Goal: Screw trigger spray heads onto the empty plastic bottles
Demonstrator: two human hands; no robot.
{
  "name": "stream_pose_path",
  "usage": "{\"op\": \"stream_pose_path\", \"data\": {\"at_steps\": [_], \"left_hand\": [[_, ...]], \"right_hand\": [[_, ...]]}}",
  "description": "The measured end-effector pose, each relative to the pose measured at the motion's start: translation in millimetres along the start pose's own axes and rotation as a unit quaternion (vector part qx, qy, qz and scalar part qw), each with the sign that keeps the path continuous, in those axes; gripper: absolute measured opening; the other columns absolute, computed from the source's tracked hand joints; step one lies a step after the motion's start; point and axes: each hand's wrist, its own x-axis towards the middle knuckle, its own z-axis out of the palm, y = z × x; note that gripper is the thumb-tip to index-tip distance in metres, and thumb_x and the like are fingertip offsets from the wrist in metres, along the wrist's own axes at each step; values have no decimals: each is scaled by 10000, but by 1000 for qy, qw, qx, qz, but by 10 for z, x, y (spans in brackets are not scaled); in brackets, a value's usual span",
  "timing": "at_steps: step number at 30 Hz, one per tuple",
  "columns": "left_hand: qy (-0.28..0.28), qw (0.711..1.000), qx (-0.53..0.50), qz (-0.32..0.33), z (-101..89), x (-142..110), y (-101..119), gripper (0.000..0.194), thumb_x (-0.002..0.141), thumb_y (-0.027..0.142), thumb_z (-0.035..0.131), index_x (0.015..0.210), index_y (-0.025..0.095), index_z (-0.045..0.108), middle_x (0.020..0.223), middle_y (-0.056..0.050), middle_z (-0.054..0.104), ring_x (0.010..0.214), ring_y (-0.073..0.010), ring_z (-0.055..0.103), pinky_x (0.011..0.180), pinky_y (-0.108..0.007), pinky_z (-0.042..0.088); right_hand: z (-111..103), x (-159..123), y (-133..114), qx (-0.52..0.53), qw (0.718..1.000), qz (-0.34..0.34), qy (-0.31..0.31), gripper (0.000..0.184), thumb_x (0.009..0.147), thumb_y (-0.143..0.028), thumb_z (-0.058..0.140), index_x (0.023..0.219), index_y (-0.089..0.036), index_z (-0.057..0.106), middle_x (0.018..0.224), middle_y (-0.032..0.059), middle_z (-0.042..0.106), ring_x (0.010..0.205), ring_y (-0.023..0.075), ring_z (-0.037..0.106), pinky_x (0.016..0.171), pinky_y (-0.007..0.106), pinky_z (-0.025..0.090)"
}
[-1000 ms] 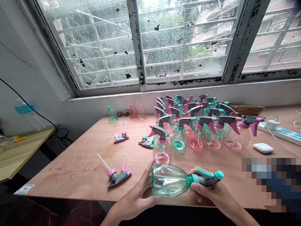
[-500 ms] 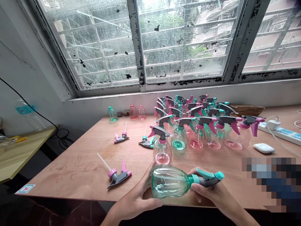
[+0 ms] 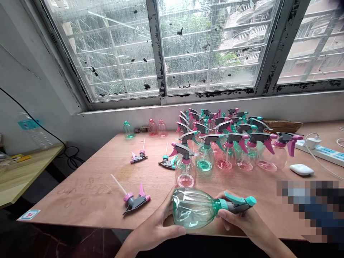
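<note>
A clear green spray bottle [image 3: 195, 208] with a teal and grey trigger head lies sideways in the air over the table's front edge, its nozzle pointing right. My left hand [image 3: 158, 224] cups the base end, thumb along the near side. Around the teal collar, the fingers and thumb of my right hand [image 3: 236, 218] are closed. Just beyond the bottle stands a pink spray bottle [image 3: 185, 173] with its sprayer fitted. To the left lies a loose pink and grey trigger sprayer [image 3: 136, 202] with its tube pointing up and left.
Several assembled spray bottles [image 3: 225, 157] crowd the right back. Two more loose sprayers, one pink [image 3: 139, 157] and one teal [image 3: 168, 163], lie mid-table. Headless bottles [image 3: 152, 128] stand by the wall. A white case [image 3: 301, 169] and a power strip [image 3: 325, 152] are at right.
The green bottle's body has turned slightly about its long axis, its outline and reflections shifting. Both hands stay in nearly the same place.
</note>
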Motion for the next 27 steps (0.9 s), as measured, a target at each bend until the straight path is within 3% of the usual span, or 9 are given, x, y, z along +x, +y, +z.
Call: {"op": "stream_pose_path", "data": {"at_steps": [7, 14, 22, 27], "left_hand": [[19, 1000, 4, 7, 7, -24, -8, 998, 920, 178, 678, 1585, 392, -35, 1668, -92, 253, 1492, -310, 336, 1214, -493, 287], [1, 1000, -11, 9, 0, -2, -13, 960, 896, 271, 730, 1602, 325, 83, 1674, -82, 236, 1528, -329, 247, 1242, -499, 243], [12, 1000, 20, 1, -13, -31, -38, 1018, 926, 185, 676, 1582, 383, -77, 1690, -86, 184, 1517, -300, 284, 1239, -483, 237], [5, 1000, 3, 6, -10, -9, -35, 1014, 892, 209, 732, 1595, 369, 18, 1683, -69, 214, 1535, -308, 229, 1249, -466, 220]], "right_hand": [[35, -5, -65, -27, 1000, 3, 14, 387, 884, -587, 773, 927, -208, 706, 580, -33, 566, 542, 188, 517, 573, 292, 465], [11, 2, -32, -6, 1000, 6, 2, 348, 875, -550, 809, 938, -229, 690, 609, -47, 552, 551, 182, 525, 559, 262, 462], [-36, -7, 3, 11, 1000, 3, -15, 308, 926, -499, 794, 1045, -227, 712, 617, -39, 599, 566, 170, 535, 577, 256, 478], [-38, -4, 25, 13, 1000, -5, -19, 287, 929, -477, 800, 1056, -238, 705, 646, -44, 601, 572, 166, 548, 577, 247, 486]]}}
